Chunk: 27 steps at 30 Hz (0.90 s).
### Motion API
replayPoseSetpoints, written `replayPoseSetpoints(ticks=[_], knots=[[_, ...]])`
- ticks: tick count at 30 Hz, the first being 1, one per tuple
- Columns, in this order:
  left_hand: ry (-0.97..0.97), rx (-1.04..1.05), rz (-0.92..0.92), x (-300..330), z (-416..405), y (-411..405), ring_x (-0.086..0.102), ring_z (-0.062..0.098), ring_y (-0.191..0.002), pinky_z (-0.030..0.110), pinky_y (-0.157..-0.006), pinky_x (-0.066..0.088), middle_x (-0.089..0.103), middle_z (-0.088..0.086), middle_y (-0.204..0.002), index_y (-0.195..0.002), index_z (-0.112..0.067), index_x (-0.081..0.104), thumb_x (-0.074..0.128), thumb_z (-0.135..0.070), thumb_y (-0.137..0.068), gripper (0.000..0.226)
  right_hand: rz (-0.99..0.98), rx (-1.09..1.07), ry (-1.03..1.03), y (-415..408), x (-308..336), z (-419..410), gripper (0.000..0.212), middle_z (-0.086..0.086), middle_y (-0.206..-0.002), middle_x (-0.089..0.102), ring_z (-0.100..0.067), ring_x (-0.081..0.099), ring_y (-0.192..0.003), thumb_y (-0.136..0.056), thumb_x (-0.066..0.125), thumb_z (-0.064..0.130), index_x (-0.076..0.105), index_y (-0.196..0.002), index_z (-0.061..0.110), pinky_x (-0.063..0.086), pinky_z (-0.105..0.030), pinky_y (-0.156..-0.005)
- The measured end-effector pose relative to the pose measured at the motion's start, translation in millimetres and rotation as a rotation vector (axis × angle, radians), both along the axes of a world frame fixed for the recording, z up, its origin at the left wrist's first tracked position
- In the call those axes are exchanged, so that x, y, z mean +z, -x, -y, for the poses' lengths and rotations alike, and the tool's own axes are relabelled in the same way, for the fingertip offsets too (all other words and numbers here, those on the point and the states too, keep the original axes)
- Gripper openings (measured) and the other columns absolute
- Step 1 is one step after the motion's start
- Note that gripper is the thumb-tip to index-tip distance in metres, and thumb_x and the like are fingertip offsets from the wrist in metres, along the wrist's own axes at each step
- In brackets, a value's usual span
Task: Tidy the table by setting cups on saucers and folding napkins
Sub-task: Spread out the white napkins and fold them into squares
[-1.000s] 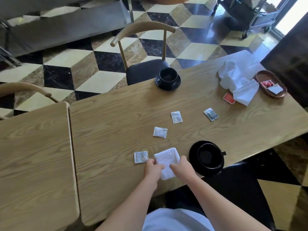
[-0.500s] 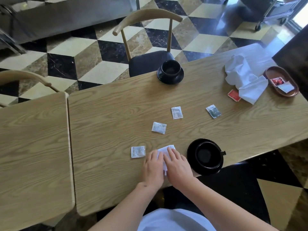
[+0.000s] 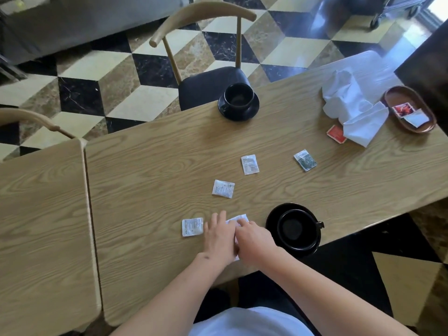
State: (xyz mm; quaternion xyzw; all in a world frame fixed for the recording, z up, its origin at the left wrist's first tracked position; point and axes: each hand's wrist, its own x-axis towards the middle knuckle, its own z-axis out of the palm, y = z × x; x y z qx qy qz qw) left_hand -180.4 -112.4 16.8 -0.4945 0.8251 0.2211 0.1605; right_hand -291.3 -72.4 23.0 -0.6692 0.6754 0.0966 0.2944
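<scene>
— Hands?
— Left hand (image 3: pixel 219 235) flat, fingers straight, pressing down on the folded white napkin (image 3: pixel 238 218). Right hand (image 3: pixel 253 238) beside it, touching it, fingers also laid over the napkin; nothing gripped by either.
— Napkin where?
— Near edge of the wooden table (image 3: pixel 150 170), mostly hidden under both hands, only a white corner showing beyond the fingertips.
— Cups?
— Near black cup (image 3: pixel 297 227) upright on its black saucer (image 3: pixel 272 220), just right of the right hand, handle pointing right. Far black cup (image 3: pixel 238 96) on a second black saucer (image 3: pixel 238 112) at the far edge, in front of the wooden chair (image 3: pixel 206 44).
— Other napkin?
— Crumpled white napkin (image 3: pixel 351 110) at the far right, unfolded, overlapping a red packet (image 3: pixel 335 134), just beside the oval wooden tray (image 3: pixel 409 109) holding two packets.
— Loose on the table?
— White sachet (image 3: pixel 192 226) just left of the left hand. Two more white sachets, (image 3: pixel 223 189) and (image 3: pixel 249 164), mid-table. Dark green sachet (image 3: pixel 305 160) farther right.
</scene>
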Motion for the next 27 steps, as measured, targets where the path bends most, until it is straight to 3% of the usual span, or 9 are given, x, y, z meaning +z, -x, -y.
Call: replayPoseSetpoints(ticks=[2, 5, 8, 11, 13, 16, 21, 24, 27], knots=[[0.118, 0.083, -0.172, 14, 22, 29, 0.047, 0.024, -0.115, 0.035, -0.095, 0.041, 0.052, 0.000, -0.128, -0.113, -0.022, 0.060, 0.058, -0.017, -0.083, 0.031, 0.078, -0.131, 0.177, 26, 21, 18, 0.032, 0.000, -0.115, 0.060, -0.025, 0.061, -0.104, -0.090, 0.054, 0.015, 0.059, -0.122, 0.020, 0.038, -0.032, -0.066], [0.083, 0.254, -0.496, 32, 52, 90, 0.052, 0.023, -0.103, 0.037, -0.089, 0.045, 0.059, 0.002, -0.109, -0.107, -0.016, 0.064, 0.063, -0.019, -0.088, 0.019, 0.236, -0.491, 0.302, 92, 44, 41, 0.025, 0.002, -0.102, 0.066, -0.022, 0.064, -0.091, -0.087, 0.055, 0.014, 0.066, -0.109, 0.021, 0.048, -0.033, -0.069], [-0.149, 0.445, -0.606, 41, 80, 169, 0.057, 0.016, -0.092, 0.030, -0.079, 0.048, 0.060, -0.002, -0.103, -0.106, -0.018, 0.062, 0.063, -0.025, -0.089, 0.018, 0.412, -0.943, 0.338, 173, 45, 59, 0.017, 0.000, -0.096, 0.071, -0.020, 0.068, -0.087, -0.087, 0.064, 0.014, 0.068, -0.103, 0.012, 0.054, -0.034, -0.079], [-0.637, 0.856, -0.726, 35, 102, 244, 0.061, 0.020, -0.070, 0.025, -0.056, 0.046, 0.062, 0.003, -0.089, -0.099, -0.014, 0.059, 0.060, -0.017, -0.092, 0.008, 0.849, -1.525, 0.274, 253, 34, 70, 0.022, -0.007, -0.102, 0.068, -0.019, 0.069, -0.079, -0.092, 0.069, 0.014, 0.062, -0.109, 0.004, 0.053, -0.033, -0.068], [-0.823, 0.957, -0.733, 27, 112, 285, 0.055, 0.021, -0.056, 0.023, -0.046, 0.040, 0.058, 0.008, -0.083, -0.097, -0.013, 0.055, 0.057, -0.010, -0.096, 0.004, 1.071, -1.769, 0.245, 295, 24, 73, 0.023, -0.008, -0.103, 0.063, -0.020, 0.068, -0.080, -0.095, 0.067, 0.016, 0.055, -0.113, 0.006, 0.052, -0.029, -0.065], [-0.763, 0.807, -0.630, 13, 124, 340, 0.051, 0.020, -0.053, 0.017, -0.037, 0.035, 0.059, 0.011, -0.097, -0.116, -0.015, 0.054, 0.059, -0.006, -0.096, 0.022, 1.077, -1.857, 0.255, 337, 2, 76, 0.028, -0.007, -0.103, 0.057, -0.026, 0.068, -0.094, -0.097, 0.066, 0.020, 0.048, -0.116, 0.010, 0.057, -0.036, -0.076], [-0.776, 0.633, -0.584, -10, 148, 409, 0.067, 0.027, -0.074, 0.032, -0.062, 0.054, 0.065, 0.010, -0.121, -0.140, -0.025, 0.038, 0.068, -0.023, -0.091, 0.057, 0.878, -1.815, 0.254, 366, -31, 81, 0.049, -0.008, -0.129, 0.053, -0.027, 0.061, -0.109, -0.095, 0.062, 0.026, 0.043, -0.139, 0.015, 0.054, -0.039, -0.087], [-0.666, 0.669, -0.621, -25, 160, 439, 0.071, 0.035, -0.082, 0.046, -0.074, 0.059, 0.068, 0.017, -0.117, -0.125, -0.011, 0.050, 0.066, -0.029, -0.094, 0.039, 0.614, -1.562, 0.339, 369, -44, 85, 0.057, -0.005, -0.134, 0.041, -0.022, 0.052, -0.116, -0.093, 0.060, 0.029, 0.042, -0.147, 0.024, 0.041, -0.028, -0.095], [-0.569, 0.627, -0.544, -39, 171, 456, 0.073, 0.038, -0.093, 0.051, -0.086, 0.059, 0.074, 0.022, -0.106, -0.101, -0.002, 0.068, 0.069, -0.020, -0.091, 0.020, 0.653, -1.527, 0.348, 379, -48, 99, 0.055, -0.009, -0.141, 0.044, -0.025, 0.052, -0.127, -0.096, 0.057, 0.037, 0.044, -0.147, 0.021, 0.045, -0.033, -0.101]])
